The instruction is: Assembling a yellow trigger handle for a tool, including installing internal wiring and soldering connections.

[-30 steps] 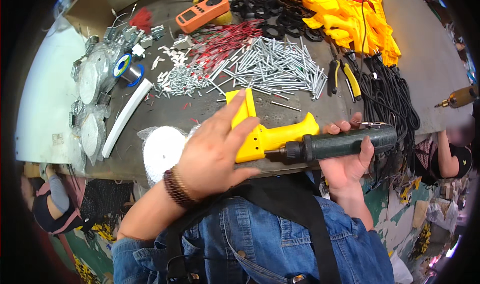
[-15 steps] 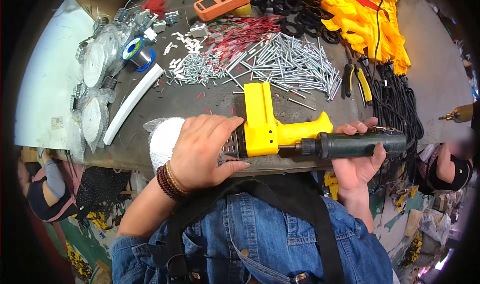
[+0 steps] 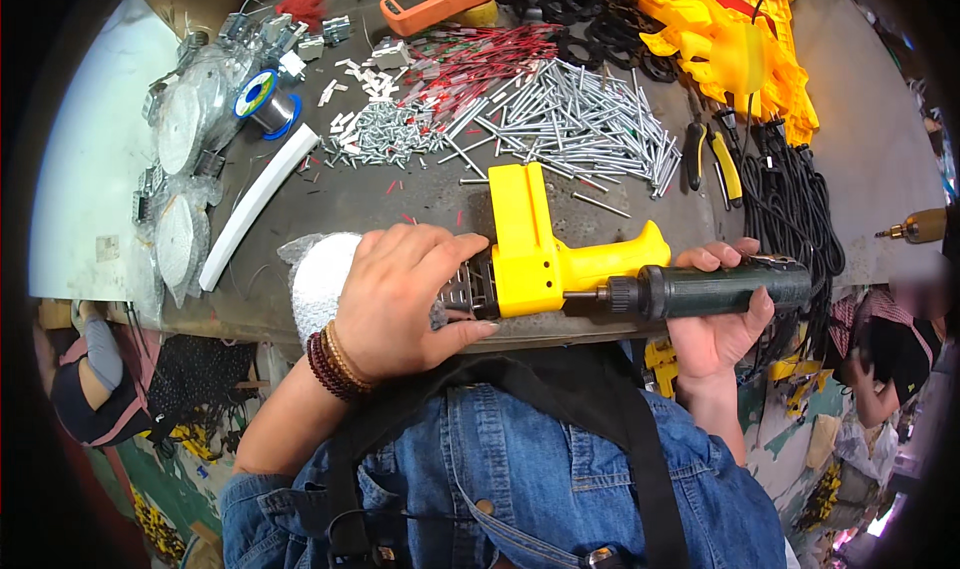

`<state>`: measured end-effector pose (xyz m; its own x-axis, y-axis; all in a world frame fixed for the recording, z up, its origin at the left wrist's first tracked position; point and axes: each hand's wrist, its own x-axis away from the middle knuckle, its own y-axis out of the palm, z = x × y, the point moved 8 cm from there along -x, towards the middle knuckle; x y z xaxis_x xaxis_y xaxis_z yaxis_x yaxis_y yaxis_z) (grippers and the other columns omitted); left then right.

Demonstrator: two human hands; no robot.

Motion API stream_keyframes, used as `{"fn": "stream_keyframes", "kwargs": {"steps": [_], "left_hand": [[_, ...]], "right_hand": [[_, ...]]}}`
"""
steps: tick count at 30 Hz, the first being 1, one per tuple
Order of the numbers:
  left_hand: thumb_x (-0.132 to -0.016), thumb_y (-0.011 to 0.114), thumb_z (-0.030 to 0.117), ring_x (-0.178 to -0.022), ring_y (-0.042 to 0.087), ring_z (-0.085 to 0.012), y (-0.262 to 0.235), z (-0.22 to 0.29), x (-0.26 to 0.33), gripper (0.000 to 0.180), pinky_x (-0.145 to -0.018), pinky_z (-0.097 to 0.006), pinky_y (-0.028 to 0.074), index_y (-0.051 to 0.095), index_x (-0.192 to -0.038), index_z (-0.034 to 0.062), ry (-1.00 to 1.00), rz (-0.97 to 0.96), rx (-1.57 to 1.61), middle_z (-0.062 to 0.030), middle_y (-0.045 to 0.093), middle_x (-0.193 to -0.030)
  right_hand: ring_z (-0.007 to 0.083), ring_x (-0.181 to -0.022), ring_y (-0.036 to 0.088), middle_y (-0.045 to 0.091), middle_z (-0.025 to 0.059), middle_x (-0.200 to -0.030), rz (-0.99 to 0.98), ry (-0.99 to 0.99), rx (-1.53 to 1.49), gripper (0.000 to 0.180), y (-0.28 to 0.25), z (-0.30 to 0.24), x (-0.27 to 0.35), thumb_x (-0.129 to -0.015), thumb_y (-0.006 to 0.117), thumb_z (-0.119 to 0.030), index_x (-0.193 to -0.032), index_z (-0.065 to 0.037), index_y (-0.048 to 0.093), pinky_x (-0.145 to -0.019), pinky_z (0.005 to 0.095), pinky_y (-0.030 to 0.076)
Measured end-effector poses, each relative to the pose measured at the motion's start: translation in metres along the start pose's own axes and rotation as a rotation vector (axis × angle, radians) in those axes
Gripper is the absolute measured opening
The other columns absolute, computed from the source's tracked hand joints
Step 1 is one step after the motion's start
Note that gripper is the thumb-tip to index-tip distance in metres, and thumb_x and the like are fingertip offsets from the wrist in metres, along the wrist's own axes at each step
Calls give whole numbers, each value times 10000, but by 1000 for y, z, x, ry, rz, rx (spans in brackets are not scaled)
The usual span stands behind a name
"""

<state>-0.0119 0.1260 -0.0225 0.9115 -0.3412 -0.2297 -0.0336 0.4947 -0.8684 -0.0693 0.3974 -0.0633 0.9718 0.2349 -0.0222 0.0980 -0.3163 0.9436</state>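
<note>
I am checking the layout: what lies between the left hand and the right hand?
In the head view, the yellow pistol-shaped housing lies between the left hand and the right hand, with the dark green electric screwdriver's tip at its rear.

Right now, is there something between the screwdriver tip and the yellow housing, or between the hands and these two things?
Nothing visible. The left hand already grips the yellow housing, the right hand holds the dark green electric screwdriver, and its bit reaches the housing's side. The contact point itself is too small to see.

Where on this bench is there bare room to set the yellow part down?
Bare patches: the strip between the white bar and the yellow housing, and the table's right end beyond the black cables. The back, around the metal rods, is crowded.
</note>
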Motion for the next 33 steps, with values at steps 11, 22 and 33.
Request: {"fn": "stream_keyframes", "kwargs": {"steps": [11,22,33], "left_hand": [[-593,838,267,-1092,500,-432,11,-14,13,758,-980,-502,367,526,-1239,22,-28,-40,-14,-200,556,-1166],[-670,782,359,-1148,482,-439,21,-15,4,776,-1039,-501,330,494,-1293,-3,-119,-104,-7,-214,544,-1200],[-788,718,91,-1069,603,-258,18,-29,-21,819,-980,-373,458,293,-1482,7,-280,-214,634,-148,622,-1128]], "right_hand": [[271,-1040,589,654,82,-1038,46,50,-174,406,-4,19,4,-708,759,-100,-1089,-169,637,-1025,432,444],[254,-1099,590,637,87,-1153,-66,74,-174,422,-4,9,2,-788,750,-119,-1177,-184,600,-1026,454,450],[243,-1061,620,635,88,-1198,-18,-25,32,408,10,-21,-17,-779,794,-209,-1158,-178,647,-1100,503,384]]}}
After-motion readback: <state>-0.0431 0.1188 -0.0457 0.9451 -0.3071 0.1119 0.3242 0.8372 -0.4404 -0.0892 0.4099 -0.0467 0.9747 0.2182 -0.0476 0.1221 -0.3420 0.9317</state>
